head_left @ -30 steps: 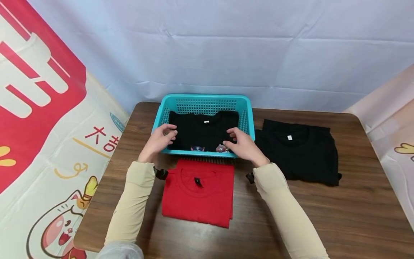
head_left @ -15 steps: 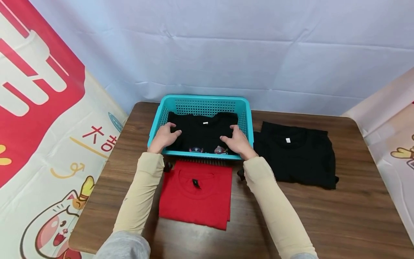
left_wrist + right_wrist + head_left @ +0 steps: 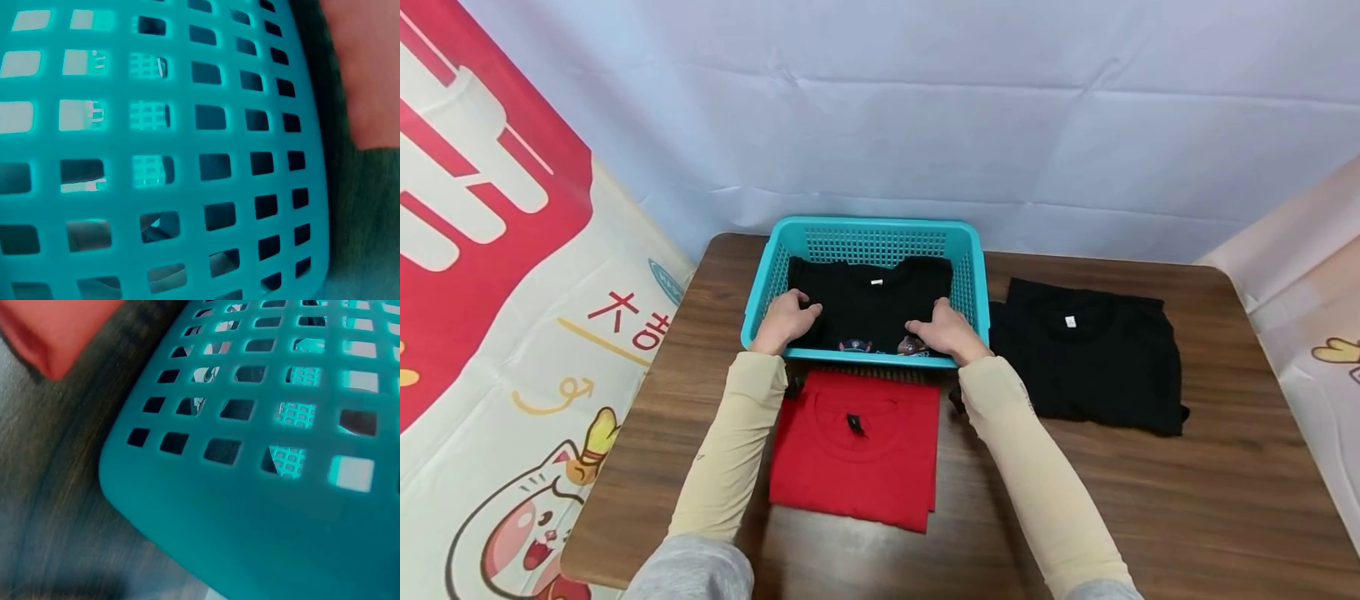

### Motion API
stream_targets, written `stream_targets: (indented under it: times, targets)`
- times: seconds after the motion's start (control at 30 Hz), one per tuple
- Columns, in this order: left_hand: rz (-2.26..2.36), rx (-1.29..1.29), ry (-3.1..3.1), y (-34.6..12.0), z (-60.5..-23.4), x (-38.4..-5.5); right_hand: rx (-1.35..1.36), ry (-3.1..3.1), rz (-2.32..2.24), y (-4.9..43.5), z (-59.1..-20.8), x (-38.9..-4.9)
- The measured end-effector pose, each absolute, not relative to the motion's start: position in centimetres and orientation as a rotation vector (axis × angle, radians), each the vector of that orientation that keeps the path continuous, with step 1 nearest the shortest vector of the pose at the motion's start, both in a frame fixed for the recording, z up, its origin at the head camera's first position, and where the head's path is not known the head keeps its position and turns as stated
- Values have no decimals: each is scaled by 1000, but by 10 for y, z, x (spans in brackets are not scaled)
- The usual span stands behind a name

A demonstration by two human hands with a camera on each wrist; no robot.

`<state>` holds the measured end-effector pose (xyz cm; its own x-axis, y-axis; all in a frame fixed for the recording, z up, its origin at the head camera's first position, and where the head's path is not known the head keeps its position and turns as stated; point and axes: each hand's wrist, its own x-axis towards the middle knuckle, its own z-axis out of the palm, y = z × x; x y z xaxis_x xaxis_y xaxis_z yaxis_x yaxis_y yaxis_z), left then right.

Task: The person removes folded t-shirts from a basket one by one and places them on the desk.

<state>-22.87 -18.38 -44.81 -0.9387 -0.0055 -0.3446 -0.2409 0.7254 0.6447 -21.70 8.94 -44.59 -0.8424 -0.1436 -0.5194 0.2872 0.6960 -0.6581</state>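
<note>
A folded black T-shirt with a white neck tag and small cartoon prints lies in a turquoise plastic basket. In the head view, my left hand reaches over the near rim and holds the shirt's left side, thumb on top. At the opposite side my right hand grips the shirt the same way. Some fingertips are hidden along its edges. Both wrist views show the perforated basket wall up close, with no hand visible.
A folded red T-shirt lies in front of the basket. Another folded black T-shirt is to the right on the wooden table. A white curtain hangs behind, and a printed cloth hangs at the left.
Both hands have come down from above the basket's sides onto the black shirt's edges, the right moving slightly left. The shirts and basket lie as before.
</note>
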Motion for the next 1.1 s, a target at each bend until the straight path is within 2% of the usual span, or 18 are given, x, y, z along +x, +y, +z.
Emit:
stream_targets:
  times: [0.4, 0.67, 1.1]
  targets:
    - [911, -177, 2586, -186, -451, -234, 112, 2286, -1005, 89, -444, -221]
    - [1076, -194, 2459, -190, -451, -236, 164, 2191, -1167, 95, -445, -224]
    - [1221, -237, 2269, -191, -452, -239, 101, 2135, -1256, 93, -447, -225]
